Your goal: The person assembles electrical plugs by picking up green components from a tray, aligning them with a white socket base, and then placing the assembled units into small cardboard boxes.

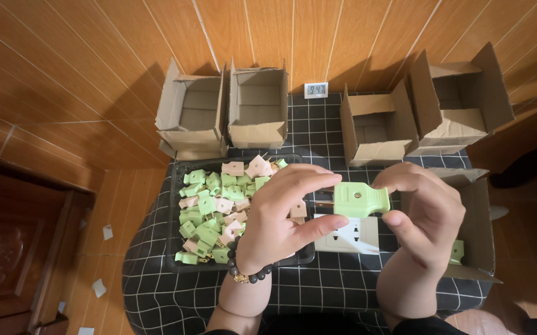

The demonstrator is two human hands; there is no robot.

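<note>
Head view, looking straight down. Green plug (361,200) held level between both hands, above a white socket plate (347,235) lying on the checked cloth (318,288). Brass prongs (323,202) pointing toward the left hand. Probably light, hard plastic, stiff, smooth-sided and a little slippery; prongs thin, likely the part to keep clear of. Best purchase judged to be the flat broad faces of the body, away from the metal end.

Left hand (281,214) curled, thumb and forefinger pinched on the prong end of the plug, wrist bent in from below, dark bead bracelet (248,273) at the wrist. Right hand (426,214) cupped around the rear of the plug, fingers over the top, thumb beneath. Both hands closed on the same plug, neither slack.

Just left of the hands, a black tray (178,263) heaped with green and pink plugs (209,211), partly covered by the left hand. To the right, an open cardboard box (482,229) lying against the right wrist, one green plug (457,250) visible inside. Along the far edge, four more open cardboard boxes (257,105), inside showing bare where visible. Between them, a small white digital clock (315,90). Around all this, orange wood-grain floor (64,93), a few paper scraps (98,286) at lower left, dark wooden furniture (8,248) at the left edge.
</note>
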